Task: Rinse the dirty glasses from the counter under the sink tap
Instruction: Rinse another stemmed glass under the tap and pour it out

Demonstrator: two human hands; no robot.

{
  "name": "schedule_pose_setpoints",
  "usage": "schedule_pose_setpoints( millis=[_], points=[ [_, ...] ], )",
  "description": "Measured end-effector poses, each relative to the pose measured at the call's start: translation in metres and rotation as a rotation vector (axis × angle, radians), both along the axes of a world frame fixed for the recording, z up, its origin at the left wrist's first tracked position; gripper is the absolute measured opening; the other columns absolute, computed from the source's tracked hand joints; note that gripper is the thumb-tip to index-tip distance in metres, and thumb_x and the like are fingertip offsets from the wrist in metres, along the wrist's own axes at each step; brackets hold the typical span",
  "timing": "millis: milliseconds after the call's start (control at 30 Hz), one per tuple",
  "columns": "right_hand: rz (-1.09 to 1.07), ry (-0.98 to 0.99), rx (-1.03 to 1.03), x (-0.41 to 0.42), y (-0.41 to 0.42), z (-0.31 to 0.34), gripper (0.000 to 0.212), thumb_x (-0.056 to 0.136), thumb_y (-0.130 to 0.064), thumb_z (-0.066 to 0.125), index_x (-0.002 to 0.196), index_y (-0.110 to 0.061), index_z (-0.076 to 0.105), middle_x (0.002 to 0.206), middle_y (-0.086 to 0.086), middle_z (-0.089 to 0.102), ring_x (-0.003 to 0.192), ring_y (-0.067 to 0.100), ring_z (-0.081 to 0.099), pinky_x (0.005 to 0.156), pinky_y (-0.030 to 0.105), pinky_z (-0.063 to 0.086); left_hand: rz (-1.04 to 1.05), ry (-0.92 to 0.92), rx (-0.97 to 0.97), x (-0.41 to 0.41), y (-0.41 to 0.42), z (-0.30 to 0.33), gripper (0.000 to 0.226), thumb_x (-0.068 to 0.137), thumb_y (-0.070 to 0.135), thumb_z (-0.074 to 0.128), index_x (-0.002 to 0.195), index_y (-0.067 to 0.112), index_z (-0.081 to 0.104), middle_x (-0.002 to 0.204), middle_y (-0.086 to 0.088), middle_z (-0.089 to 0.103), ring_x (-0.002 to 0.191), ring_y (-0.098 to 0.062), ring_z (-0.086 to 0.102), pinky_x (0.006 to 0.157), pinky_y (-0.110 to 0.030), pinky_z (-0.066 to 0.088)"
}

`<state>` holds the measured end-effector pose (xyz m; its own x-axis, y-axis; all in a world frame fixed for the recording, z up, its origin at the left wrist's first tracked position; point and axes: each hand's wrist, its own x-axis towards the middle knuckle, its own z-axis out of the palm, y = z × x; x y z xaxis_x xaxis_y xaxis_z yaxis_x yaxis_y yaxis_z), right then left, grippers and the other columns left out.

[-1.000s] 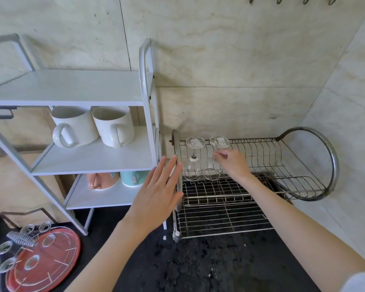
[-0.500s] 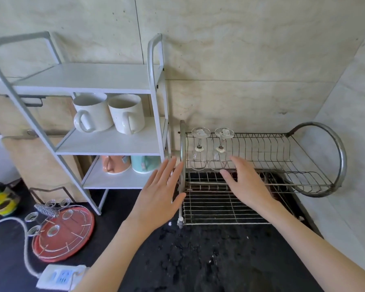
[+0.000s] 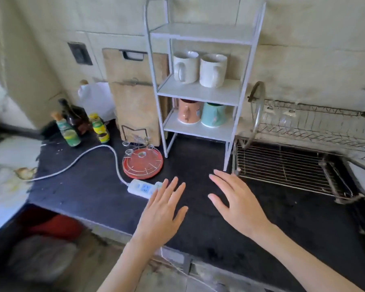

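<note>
Clear stemmed glasses (image 3: pixel 279 118) hang upside down, blurred, in the wire dish rack (image 3: pixel 299 165) at the right edge of the frame. Your left hand (image 3: pixel 162 213) and right hand (image 3: pixel 238 205) hover low in the centre over the black counter (image 3: pixel 89 186), fingers spread wide, holding nothing. Left of your hands lie a white power strip (image 3: pixel 142 188) and a red tray (image 3: pixel 142 163).

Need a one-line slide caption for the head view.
Both hands, left and right, hover open and empty above the black counter; two stemmed glasses hang inverted in the dish rack.
</note>
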<state>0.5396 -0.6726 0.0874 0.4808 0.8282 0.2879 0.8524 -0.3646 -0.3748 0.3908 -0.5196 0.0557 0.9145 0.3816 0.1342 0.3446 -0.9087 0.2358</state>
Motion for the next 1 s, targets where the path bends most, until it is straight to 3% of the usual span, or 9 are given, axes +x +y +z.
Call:
schedule_pose_setpoints(
  millis=[267, 467, 600, 700, 800, 933, 1000],
  points=[
    [0.337, 0.025, 0.010, -0.160, 0.092, -0.022, 0.049, 0.090, -0.041, 0.044, 0.123, -0.009, 0.060, 0.126, 0.006, 0.059, 0.116, 0.017, 0.050, 0.095, 0.039, 0.049, 0.346, 0.098, 0.004, -0.212, 0.050, 0.006, 0.061, 0.096, 0.052, 0.015, 0.137, 0.018, 0.044, 0.142, -0.007, 0.046, 0.130, -0.031, 0.042, 0.098, -0.050, 0.043],
    [0.589, 0.046, -0.031, -0.246, 0.186, -0.024, 0.052, 0.092, -0.046, 0.037, 0.125, -0.012, 0.059, 0.128, 0.004, 0.059, 0.117, 0.016, 0.052, 0.103, 0.041, 0.042, 0.681, 0.064, -0.076, -0.319, 0.076, 0.001, 0.060, 0.095, 0.054, 0.015, 0.140, 0.022, 0.038, 0.146, -0.005, 0.040, 0.135, -0.029, 0.034, 0.105, -0.048, 0.033],
    [0.735, 0.040, -0.078, -0.292, 0.253, -0.029, 0.054, 0.090, -0.045, 0.038, 0.128, -0.012, 0.057, 0.131, 0.005, 0.058, 0.119, 0.020, 0.054, 0.105, 0.043, 0.038, 0.895, 0.005, -0.120, -0.364, 0.101, -0.001, 0.067, 0.087, 0.056, 0.013, 0.145, 0.025, 0.029, 0.153, -0.001, 0.025, 0.143, -0.024, 0.018, 0.114, -0.042, 0.019],
    [0.820, 0.046, -0.109, -0.318, 0.307, -0.034, 0.060, 0.089, -0.049, 0.032, 0.134, -0.014, 0.052, 0.137, 0.003, 0.052, 0.127, 0.020, 0.048, 0.110, 0.034, 0.028, 1.006, -0.013, -0.124, -0.391, 0.128, -0.004, 0.074, 0.082, 0.059, 0.004, 0.147, 0.027, 0.021, 0.156, 0.002, 0.016, 0.145, -0.019, 0.006, 0.116, -0.036, 0.010],
    [0.888, 0.047, -0.110, -0.336, 0.364, -0.038, 0.059, 0.092, -0.050, 0.034, 0.137, -0.015, 0.047, 0.141, 0.002, 0.047, 0.131, 0.019, 0.042, 0.110, 0.027, 0.020, 1.109, -0.019, -0.122, -0.413, 0.160, -0.010, 0.074, 0.082, 0.059, 0.004, 0.147, 0.027, 0.022, 0.155, 0.001, 0.018, 0.145, -0.019, 0.007, 0.115, -0.034, 0.009],
    [0.940, 0.087, -0.180, -0.346, 0.432, -0.043, 0.049, 0.096, -0.036, 0.047, 0.140, -0.015, 0.041, 0.144, 0.000, 0.042, 0.134, 0.016, 0.037, 0.112, 0.027, 0.023, 1.219, 0.015, -0.181, -0.425, 0.206, -0.012, 0.077, 0.080, 0.063, -0.001, 0.148, 0.029, 0.014, 0.157, 0.004, 0.010, 0.145, -0.017, 0.001, 0.117, -0.034, 0.008],
    [0.949, 0.098, -0.203, -0.349, 0.462, -0.045, 0.049, 0.096, -0.034, 0.049, 0.141, -0.016, 0.040, 0.144, 0.000, 0.042, 0.134, 0.016, 0.037, 0.112, 0.028, 0.024, 1.254, -0.010, -0.234, -0.423, 0.229, -0.011, 0.068, 0.088, 0.062, 0.010, 0.148, 0.030, 0.010, 0.157, 0.004, 0.006, 0.145, -0.016, -0.002, 0.117, -0.033, 0.005]
  ],
)
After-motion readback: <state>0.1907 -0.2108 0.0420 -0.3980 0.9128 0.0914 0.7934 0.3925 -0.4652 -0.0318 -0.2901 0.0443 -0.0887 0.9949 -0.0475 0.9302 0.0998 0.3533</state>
